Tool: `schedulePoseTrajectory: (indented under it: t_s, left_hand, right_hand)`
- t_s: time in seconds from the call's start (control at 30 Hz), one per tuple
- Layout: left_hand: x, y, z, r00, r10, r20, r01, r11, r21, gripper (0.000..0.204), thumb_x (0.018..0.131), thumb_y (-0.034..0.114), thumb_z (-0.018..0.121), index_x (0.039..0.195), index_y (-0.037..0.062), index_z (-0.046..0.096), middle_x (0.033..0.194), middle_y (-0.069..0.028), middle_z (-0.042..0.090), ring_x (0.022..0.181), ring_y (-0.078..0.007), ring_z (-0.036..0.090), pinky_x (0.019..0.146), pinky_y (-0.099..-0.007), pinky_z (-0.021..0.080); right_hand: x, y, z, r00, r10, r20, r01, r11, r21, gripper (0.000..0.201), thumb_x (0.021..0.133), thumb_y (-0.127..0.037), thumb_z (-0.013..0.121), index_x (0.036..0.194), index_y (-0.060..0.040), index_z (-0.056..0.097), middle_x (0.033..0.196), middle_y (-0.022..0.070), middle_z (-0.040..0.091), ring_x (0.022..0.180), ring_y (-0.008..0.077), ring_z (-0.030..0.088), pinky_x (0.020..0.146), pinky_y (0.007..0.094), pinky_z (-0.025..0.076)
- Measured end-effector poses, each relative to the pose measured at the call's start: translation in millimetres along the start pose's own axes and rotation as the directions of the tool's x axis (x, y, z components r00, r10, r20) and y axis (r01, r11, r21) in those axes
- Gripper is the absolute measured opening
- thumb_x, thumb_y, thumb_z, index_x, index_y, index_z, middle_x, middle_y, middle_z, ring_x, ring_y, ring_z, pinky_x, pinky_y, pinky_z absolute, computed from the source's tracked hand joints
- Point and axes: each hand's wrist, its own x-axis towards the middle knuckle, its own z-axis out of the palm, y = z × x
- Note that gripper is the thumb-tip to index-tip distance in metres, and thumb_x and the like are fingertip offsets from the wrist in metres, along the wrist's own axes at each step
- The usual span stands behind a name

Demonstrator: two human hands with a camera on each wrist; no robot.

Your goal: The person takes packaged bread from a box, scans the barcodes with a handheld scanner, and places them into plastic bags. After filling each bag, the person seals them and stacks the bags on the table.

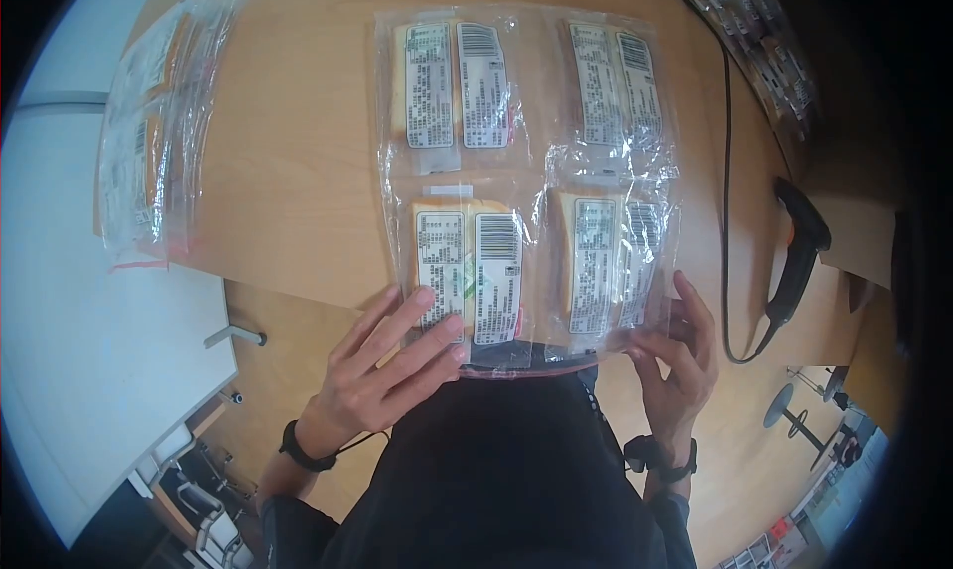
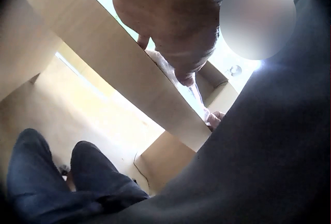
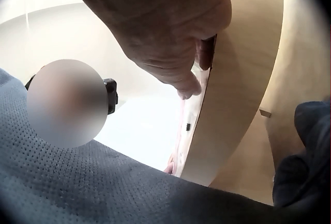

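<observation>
A large clear plastic bag (image 1: pixel 536 172) with a red strip along its near edge lies flat on the wooden table (image 1: pixel 298 172). Inside it, arranged in two rows, are several wrapped bread-like slices (image 1: pixel 407 82) bearing white printed labels with barcodes. My left hand (image 1: pixel 392 360) rests on the bag's near left part, its fingers fairly straight over a label (image 1: pixel 441 261); the thumb is hidden in the head view. At the near right corner, my right hand (image 1: pixel 680 355) pinches the bag's edge between thumb and curled fingers, index finger raised.
More filled clear bags (image 1: pixel 164 132) lie at the table's left end. To the right, a black barcode scanner (image 1: pixel 799 251) sits with its cable (image 1: pixel 727 172) running along the table. Packed goods (image 1: pixel 754 43) fill the far right corner. A white table (image 1: pixel 99 301) stands at left.
</observation>
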Motion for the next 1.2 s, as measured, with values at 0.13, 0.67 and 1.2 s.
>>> schedulePoseTrajectory:
  t_s: [0.13,0.67,1.2]
  left_hand:
    - [2,1,2,1.000,-0.012,-0.014,0.012,1.000,-0.009,0.034,0.086,0.025,0.081,0.117,0.0164,0.074,0.134,-0.0015,0.070,0.132,-0.0344,0.061,0.109,-0.0517,0.053]
    - [4,-3,5,0.981,-0.135,-0.138,0.094,0.958,-0.271,0.073,0.072,0.020,0.092,0.128,0.0027,0.049,0.142,-0.0238,0.050,0.129,-0.0455,0.059,0.102,-0.0453,0.059]
    - [29,3,-7,1.000,-0.022,0.017,0.018,0.978,0.206,0.024,0.086,0.018,0.078,0.108,0.0104,0.073,0.126,-0.0125,0.068,0.118,-0.0327,0.067,0.078,-0.0382,0.059]
  right_hand:
    - [8,-15,-13,0.991,-0.134,-0.017,0.134,0.991,0.009,0.030,0.081,-0.026,0.087,0.103,-0.0082,0.078,0.145,0.0220,0.057,0.120,0.0340,0.064,0.098,0.0439,0.057]
    - [68,-83,45,0.792,-0.359,0.494,0.494,0.852,-0.173,0.090,0.067,-0.032,0.088,0.148,-0.0095,0.055,0.155,0.0197,0.049,0.139,0.0394,0.052,0.114,0.0557,0.040]
    - [23,-42,-21,0.994,-0.019,0.108,-0.023,0.925,0.380,0.060,0.102,-0.050,0.058,0.131,0.0025,0.063,0.123,0.0242,0.071,0.119,0.0364,0.069,0.102,0.0451,0.056]
